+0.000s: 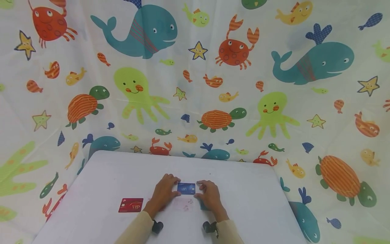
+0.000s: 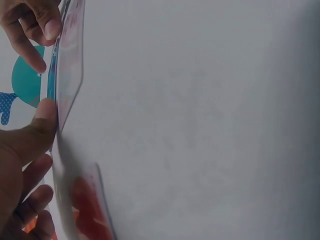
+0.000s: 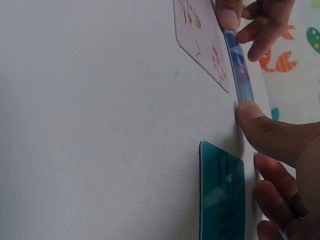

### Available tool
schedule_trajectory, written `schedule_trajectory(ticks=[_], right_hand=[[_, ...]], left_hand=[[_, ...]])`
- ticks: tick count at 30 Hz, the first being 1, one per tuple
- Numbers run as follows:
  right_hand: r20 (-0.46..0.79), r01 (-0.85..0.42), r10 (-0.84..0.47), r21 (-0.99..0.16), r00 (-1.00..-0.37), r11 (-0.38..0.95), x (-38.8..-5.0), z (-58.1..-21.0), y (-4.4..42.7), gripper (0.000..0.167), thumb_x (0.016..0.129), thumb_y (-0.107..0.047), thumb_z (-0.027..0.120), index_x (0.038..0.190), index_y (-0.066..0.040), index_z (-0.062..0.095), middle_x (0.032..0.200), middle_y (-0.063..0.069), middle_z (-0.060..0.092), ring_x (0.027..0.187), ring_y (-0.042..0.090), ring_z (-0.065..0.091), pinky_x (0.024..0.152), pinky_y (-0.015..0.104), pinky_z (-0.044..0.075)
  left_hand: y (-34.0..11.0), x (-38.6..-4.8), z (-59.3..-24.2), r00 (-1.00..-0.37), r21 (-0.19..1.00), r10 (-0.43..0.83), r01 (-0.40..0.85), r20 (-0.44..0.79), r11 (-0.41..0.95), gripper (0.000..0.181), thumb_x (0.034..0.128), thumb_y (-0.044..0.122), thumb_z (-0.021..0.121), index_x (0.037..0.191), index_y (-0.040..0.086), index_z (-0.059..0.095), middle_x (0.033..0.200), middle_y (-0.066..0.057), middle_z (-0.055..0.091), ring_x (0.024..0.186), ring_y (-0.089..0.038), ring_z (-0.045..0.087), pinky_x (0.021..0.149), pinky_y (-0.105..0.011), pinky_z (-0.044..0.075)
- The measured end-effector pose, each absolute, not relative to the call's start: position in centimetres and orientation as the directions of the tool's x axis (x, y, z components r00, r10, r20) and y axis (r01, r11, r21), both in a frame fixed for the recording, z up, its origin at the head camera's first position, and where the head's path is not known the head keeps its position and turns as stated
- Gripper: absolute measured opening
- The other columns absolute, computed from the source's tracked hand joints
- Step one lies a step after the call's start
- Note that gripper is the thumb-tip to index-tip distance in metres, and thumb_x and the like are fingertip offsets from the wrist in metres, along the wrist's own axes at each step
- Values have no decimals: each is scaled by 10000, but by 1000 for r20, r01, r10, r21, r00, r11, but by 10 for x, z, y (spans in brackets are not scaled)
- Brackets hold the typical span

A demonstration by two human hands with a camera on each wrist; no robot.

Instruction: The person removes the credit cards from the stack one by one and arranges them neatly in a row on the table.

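A blue card (image 1: 186, 188) printed "VIP" lies between both hands near the middle of the white table, its lettering upside down in the head view. My left hand (image 1: 164, 192) holds its left end, thumb at the near corner and a finger at the far one. On the right end, my right hand (image 1: 210, 195) grips it the same way. Just nearer is a pale pink-patterned card (image 1: 183, 204). A teal card (image 3: 222, 195) lies by the right hand, mostly covered in the head view. Beside the left hand is a card with red markings (image 2: 90, 207), partly hidden.
A red "VIP" card (image 1: 131, 205) lies left of the left hand. The white table (image 1: 250, 196) ends at a hanging curtain (image 1: 195, 101) printed with sea animals. Dark wrist devices (image 1: 157, 226) sit at both sleeves.
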State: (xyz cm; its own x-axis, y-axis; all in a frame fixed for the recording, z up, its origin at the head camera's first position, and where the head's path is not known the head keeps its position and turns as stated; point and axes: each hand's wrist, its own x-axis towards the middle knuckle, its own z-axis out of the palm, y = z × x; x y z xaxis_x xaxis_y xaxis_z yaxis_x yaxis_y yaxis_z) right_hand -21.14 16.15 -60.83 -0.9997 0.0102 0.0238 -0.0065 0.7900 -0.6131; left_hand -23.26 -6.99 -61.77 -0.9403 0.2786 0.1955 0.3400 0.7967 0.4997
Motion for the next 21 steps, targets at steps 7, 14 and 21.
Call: schedule_trajectory(ticks=[7, 14, 21], right_hand=[[28, -26, -12, -583, -1000, 812, -213, -607, 159, 485, 820, -169, 926, 1272, -172, 752, 912, -28, 661, 845, 119, 531, 789, 306, 515], [12, -10, -4, -586, -1000, 810, -215, -606, 157, 450, 833, -167, 914, 1256, -170, 760, 895, -34, 643, 827, 121, 522, 769, 295, 485], [20, -14, -4, -593, -1000, 805, -217, -608, 157, 409, 832, -155, 915, 1212, -173, 764, 887, -43, 638, 825, 126, 525, 767, 295, 489]], left_hand=[[-69, -232, -617, -938, 476, 289, 345, 190, 809, 528, 807, 358, 943, 1272, 198, 752, 1180, -13, 698, 1061, -160, 587, 1080, -428, 577], [-68, -233, -618, -943, 496, 280, 333, 181, 802, 485, 815, 346, 937, 1245, 208, 758, 1155, 0, 686, 1063, -155, 583, 1081, -419, 577], [-68, -234, -619, -944, 500, 281, 331, 175, 800, 473, 820, 340, 934, 1236, 211, 748, 1167, 2, 687, 1089, -166, 582, 1104, -428, 563]])
